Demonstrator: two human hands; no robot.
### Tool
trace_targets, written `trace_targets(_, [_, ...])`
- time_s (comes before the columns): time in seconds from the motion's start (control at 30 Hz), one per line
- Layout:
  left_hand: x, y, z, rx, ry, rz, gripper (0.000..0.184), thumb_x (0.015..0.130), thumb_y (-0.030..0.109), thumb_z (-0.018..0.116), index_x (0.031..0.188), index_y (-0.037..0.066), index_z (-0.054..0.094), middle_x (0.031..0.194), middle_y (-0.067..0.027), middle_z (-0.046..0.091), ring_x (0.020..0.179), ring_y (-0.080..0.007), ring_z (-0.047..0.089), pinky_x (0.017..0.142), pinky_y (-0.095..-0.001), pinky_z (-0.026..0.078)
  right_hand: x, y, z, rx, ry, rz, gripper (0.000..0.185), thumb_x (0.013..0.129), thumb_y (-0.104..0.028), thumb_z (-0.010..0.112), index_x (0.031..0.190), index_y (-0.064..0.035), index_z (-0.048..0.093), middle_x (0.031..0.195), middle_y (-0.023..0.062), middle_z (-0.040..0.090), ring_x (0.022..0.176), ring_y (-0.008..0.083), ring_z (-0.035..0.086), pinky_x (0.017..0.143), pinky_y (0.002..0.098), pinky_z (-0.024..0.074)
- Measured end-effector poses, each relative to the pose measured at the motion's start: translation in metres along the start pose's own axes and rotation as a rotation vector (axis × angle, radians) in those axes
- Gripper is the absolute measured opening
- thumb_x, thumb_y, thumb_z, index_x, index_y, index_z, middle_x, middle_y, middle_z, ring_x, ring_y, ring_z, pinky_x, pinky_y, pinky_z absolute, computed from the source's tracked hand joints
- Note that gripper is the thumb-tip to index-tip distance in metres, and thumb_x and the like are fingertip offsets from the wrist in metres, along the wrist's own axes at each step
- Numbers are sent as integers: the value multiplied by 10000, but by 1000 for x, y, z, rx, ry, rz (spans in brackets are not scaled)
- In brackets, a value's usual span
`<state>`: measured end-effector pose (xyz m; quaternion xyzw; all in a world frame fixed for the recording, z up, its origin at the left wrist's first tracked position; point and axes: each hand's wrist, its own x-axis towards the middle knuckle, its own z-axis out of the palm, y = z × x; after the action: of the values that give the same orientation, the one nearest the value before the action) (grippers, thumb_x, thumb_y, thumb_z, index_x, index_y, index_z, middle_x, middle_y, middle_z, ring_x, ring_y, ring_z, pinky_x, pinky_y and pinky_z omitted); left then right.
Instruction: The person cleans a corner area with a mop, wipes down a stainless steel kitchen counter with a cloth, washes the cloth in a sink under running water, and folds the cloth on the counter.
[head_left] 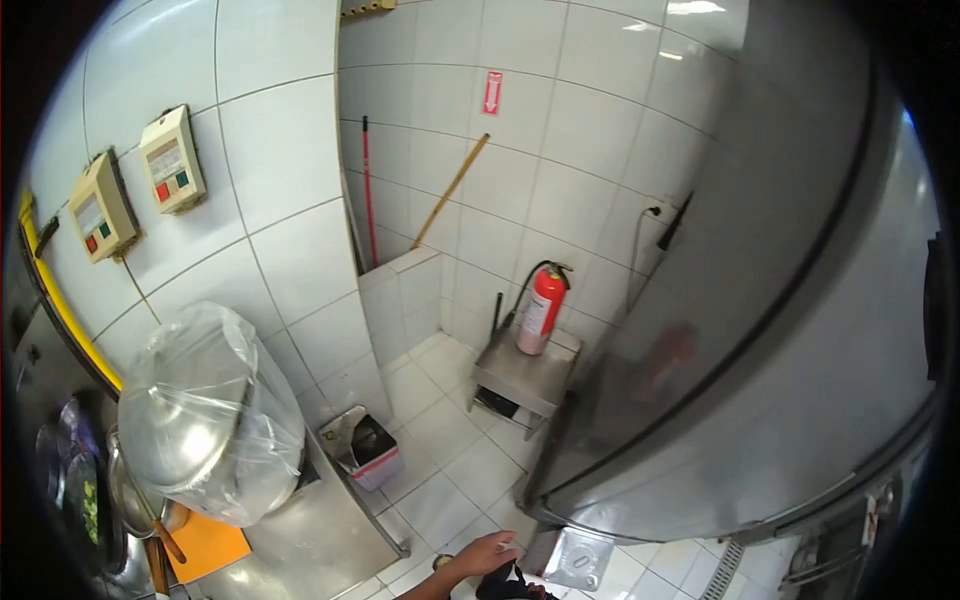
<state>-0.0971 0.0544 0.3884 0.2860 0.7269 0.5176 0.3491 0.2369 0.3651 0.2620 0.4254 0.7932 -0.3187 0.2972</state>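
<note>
My left hand (486, 555) reaches in from the bottom edge, its forearm coming from the lower left. The fingers point right and look loosely extended, with the thumb a little apart; no held object shows in them. Just below it is dark cloth (500, 583), close to my body. To the right of the hand, a metal pan with a flat lid (580, 558) appears at the bottom; whether it is held or resting on something cannot be made out. My right hand is out of view.
A steel counter (300, 545) carries a large pot under clear plastic (210, 410) and an orange board (212, 548). A bin (365, 450) stands beside it. A red fire extinguisher (542, 310) stands on a low metal stand (530, 365). A large steel appliance (740, 400) fills the right.
</note>
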Motion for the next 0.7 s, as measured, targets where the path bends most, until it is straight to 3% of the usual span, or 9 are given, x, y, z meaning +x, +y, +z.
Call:
trace_targets(0.1, [11,42,-40,63,-19,-36,571,922,377,645,1355,34,500,1297,-159,588,1132,-272,613,949,-366,496,111,-50,13,-648,133,-554,266,853,-298,550,769,-80,678,831,216,670,869,468,627,783,523,508])
trace_targets(0.2, [11,72,-88,86,261,-52,535,926,355,643,1335,32,517,1265,-157,603,1117,-272,622,934,-362,497,218,-234,6,-77,433,-624,382,856,-362,574,871,10,656,853,239,668,869,442,637,778,504,501])
trace_targets(0.23, [4,87,-97,56,371,-66,519,926,348,644,1320,32,528,1239,-154,617,1098,-273,632,910,-355,502,230,-319,-11,256,171,-559,383,837,-372,598,937,-6,657,929,239,670,908,430,632,803,513,494])
trace_targets(0.27, [0,99,-106,22,481,-69,502,926,342,646,1306,32,540,1214,-151,630,1080,-274,642,886,-348,507,215,-402,-37,182,56,-576,266,856,-257,631,971,-18,617,799,99,649,708,202,635,601,375,523])
trace_targets(0.3, [-6,99,-112,-37,575,-56,459,936,326,639,1274,24,563,1208,-139,637,1082,-254,643,882,-344,510,265,-453,-27,109,-11,-577,349,836,-356,605,994,-54,679,984,193,681,954,367,645,848,469,505])
trace_targets(0.33, [-11,76,-115,-143,625,-72,507,927,346,651,1313,43,527,1214,-142,624,1083,-270,640,864,-370,527,248,-517,-51,13,13,-661,346,845,-353,597,1007,-59,683,997,178,684,971,347,646,865,445,507])
trace_targets(0.43, [-26,48,-115,-425,959,-179,332,934,98,628,1242,-11,569,1135,-88,638,1021,-164,621,886,-288,501,200,-669,-81,-13,44,-727,307,856,-342,602,979,-71,681,990,153,691,959,327,651,826,412,513])
trace_targets(0.5, [-18,40,-126,-471,1165,-264,294,925,91,628,1193,-26,593,1087,-91,658,971,-160,639,866,-285,505,235,-739,-38,52,-18,-887,276,865,-287,654,1000,-46,651,834,108,688,700,210,666,654,343,531])
trace_targets(0.7, [72,17,-218,-512,1272,-286,244,916,106,642,1135,2,614,1036,-59,663,925,-123,612,825,-263,484,174,-837,40,-11,-757,-1031,213,883,-260,652,931,-53,653,739,67,648,569,164,615,566,352,515])
